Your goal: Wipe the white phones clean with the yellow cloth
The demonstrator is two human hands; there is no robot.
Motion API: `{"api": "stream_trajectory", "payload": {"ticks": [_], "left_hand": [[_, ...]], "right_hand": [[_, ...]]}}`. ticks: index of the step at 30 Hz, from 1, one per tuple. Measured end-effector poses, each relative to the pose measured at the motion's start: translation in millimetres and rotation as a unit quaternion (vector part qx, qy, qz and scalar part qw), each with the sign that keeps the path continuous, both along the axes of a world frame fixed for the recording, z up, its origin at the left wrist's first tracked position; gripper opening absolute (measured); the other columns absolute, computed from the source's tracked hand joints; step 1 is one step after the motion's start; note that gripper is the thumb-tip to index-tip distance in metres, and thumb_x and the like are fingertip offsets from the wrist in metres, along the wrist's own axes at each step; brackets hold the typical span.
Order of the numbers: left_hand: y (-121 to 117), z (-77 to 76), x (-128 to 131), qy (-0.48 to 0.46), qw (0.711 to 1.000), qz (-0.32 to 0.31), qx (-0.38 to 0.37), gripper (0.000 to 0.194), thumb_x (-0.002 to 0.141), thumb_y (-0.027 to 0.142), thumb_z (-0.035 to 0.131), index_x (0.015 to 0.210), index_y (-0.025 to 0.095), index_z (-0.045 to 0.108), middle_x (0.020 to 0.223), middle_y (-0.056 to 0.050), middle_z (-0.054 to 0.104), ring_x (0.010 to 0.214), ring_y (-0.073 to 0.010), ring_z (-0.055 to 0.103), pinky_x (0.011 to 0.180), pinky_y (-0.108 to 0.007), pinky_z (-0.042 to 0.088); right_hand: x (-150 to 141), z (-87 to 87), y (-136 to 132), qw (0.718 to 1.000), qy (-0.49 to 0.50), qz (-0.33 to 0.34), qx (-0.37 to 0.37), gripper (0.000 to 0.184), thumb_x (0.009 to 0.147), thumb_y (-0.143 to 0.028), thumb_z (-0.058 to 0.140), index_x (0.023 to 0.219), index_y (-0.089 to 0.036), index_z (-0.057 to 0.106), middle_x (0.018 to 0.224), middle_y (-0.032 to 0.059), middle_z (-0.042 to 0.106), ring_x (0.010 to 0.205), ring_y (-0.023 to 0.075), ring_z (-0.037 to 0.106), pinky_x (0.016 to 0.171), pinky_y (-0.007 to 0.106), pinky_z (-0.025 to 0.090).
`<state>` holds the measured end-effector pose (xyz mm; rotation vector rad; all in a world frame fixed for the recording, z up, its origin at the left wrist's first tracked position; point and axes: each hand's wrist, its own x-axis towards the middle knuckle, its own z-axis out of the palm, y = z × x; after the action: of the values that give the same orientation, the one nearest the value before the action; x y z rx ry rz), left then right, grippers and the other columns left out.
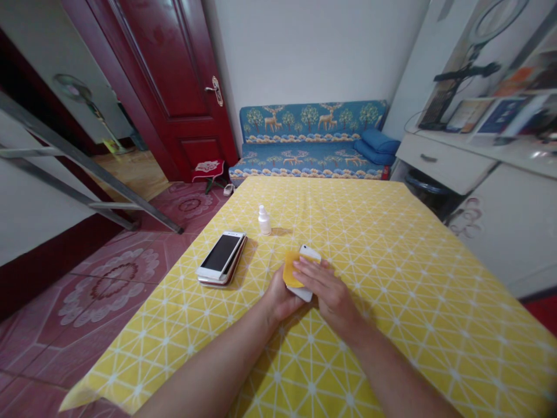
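My left hand (281,295) is wrapped round a white smartphone (306,294) from below, its back with the camera lens facing up. Across that back lies a yellow cloth (292,270), pressed down by the fingers of my right hand (328,287). The cloth covers the middle of the phone, while its top and bottom ends show. To the left rests a stack of phones (221,255), the top one white with a dark screen. A small white bottle (264,222) with a white cap stands upright beyond the stack.
The table wears a yellow cloth with white lines (369,232). Behind it is a blue patterned sofa (304,154). A red door (174,69), a small stool (208,169) and a metal ladder (87,157) are at the left. A white cabinet (439,162) stands at the right.
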<state>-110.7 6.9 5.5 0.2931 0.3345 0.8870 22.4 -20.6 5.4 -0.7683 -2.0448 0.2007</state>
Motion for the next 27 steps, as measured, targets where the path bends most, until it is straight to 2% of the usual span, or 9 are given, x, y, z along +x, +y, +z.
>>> {"api": "stream_trajectory", "payload": {"ticks": [4,6,9,11,13,17,21,24,27], "left_hand": [[-6.2,7.0,0.1,0.029,0.999,-0.025,-0.035,0.028,0.088,0.032,0.054,0.104,0.011,0.064,0.091,-0.010,0.070,0.080,-0.0181,0.066,0.075,-0.030,0.052],[-8.5,7.7,-0.3,0.040,0.997,-0.058,-0.024,0.031,0.090,0.036,0.051,0.103,0.010,0.065,0.091,-0.011,0.071,0.082,-0.0206,0.067,0.078,-0.035,0.052],[-8.6,5.0,-1.3,0.038,0.995,-0.087,0.004,0.036,0.091,0.036,0.049,0.105,0.006,0.064,0.100,-0.017,0.071,0.092,-0.0260,0.068,0.087,-0.042,0.050],[-6.4,2.3,-2.7,0.041,0.995,-0.091,0.025,0.039,0.091,0.036,0.049,0.110,0.004,0.062,0.104,-0.021,0.070,0.092,-0.0280,0.068,0.087,-0.043,0.050],[-3.7,0.2,-4.6,0.051,0.993,-0.093,0.049,0.044,0.090,0.038,0.049,0.114,0.002,0.060,0.104,-0.023,0.069,0.088,-0.0283,0.069,0.081,-0.039,0.051],[-1.6,0.1,-6.9,0.109,0.989,-0.055,0.087,0.044,0.088,0.041,0.052,0.108,0.004,0.063,0.090,-0.021,0.071,0.073,-0.0276,0.070,0.061,-0.034,0.053],[-4.4,4.6,-4.6,0.178,0.981,0.021,0.070,0.034,0.081,0.037,0.060,0.090,0.005,0.067,0.070,-0.012,0.069,0.056,-0.0215,0.065,0.055,-0.033,0.053],[-6.1,7.5,-2.8,0.193,0.979,0.039,0.055,0.031,0.079,0.034,0.062,0.087,0.005,0.067,0.069,-0.011,0.069,0.054,-0.0194,0.063,0.059,-0.036,0.055],[-6.2,7.6,-2.2,0.201,0.978,0.027,0.051,0.033,0.079,0.036,0.063,0.087,0.005,0.068,0.070,-0.011,0.069,0.055,-0.0198,0.063,0.058,-0.036,0.055]], "right_hand": [[11.9,-1.7,6.0,0.998,0.024,-0.056,0.002,0.055,0.090,-0.003,0.034,0.135,-0.028,0.053,0.137,0.0045,0.056,0.133,0.0210,0.046,0.110,0.051,0.040],[17.3,-2.4,6.8,0.996,0.049,-0.071,-0.019,0.054,0.089,-0.004,0.036,0.134,-0.028,0.054,0.138,0.0047,0.055,0.133,0.0220,0.045,0.110,0.052,0.040],[22.5,-3.7,5.2,0.983,0.111,-0.108,-0.100,0.049,0.089,-0.008,0.037,0.130,-0.027,0.058,0.138,0.0059,0.055,0.126,0.0219,0.053,0.101,0.046,0.050],[24.0,-5.1,4.5,0.967,0.160,-0.142,-0.135,0.045,0.090,-0.011,0.038,0.125,-0.026,0.063,0.131,0.0072,0.061,0.117,0.0212,0.060,0.094,0.042,0.055],[24.5,-6.7,5.1,0.959,0.188,-0.165,-0.129,0.041,0.089,-0.013,0.041,0.119,-0.024,0.067,0.121,0.0074,0.067,0.110,0.0210,0.064,0.094,0.041,0.055],[24.6,-7.3,7.0,0.957,0.200,-0.180,-0.108,0.038,0.086,-0.013,0.044,0.113,-0.023,0.070,0.115,0.0069,0.070,0.109,0.0212,0.064,0.098,0.042,0.050],[23.8,-2.7,3.1,0.942,0.243,-0.167,-0.163,0.031,0.087,-0.025,0.052,0.112,-0.022,0.070,0.116,0.0076,0.070,0.109,0.0235,0.064,0.097,0.042,0.049],[22.4,1.3,1.1,0.898,0.348,-0.143,-0.228,0.034,0.091,-0.039,0.050,0.109,-0.021,0.071,0.116,0.0088,0.070,0.111,0.0254,0.063,0.097,0.042,0.048],[21.6,3.0,4.5,0.823,0.465,-0.132,-0.297,0.038,0.089,-0.046,0.052,0.107,-0.019,0.071,0.110,0.0107,0.072,0.103,0.0268,0.067,0.088,0.041,0.052]]}}
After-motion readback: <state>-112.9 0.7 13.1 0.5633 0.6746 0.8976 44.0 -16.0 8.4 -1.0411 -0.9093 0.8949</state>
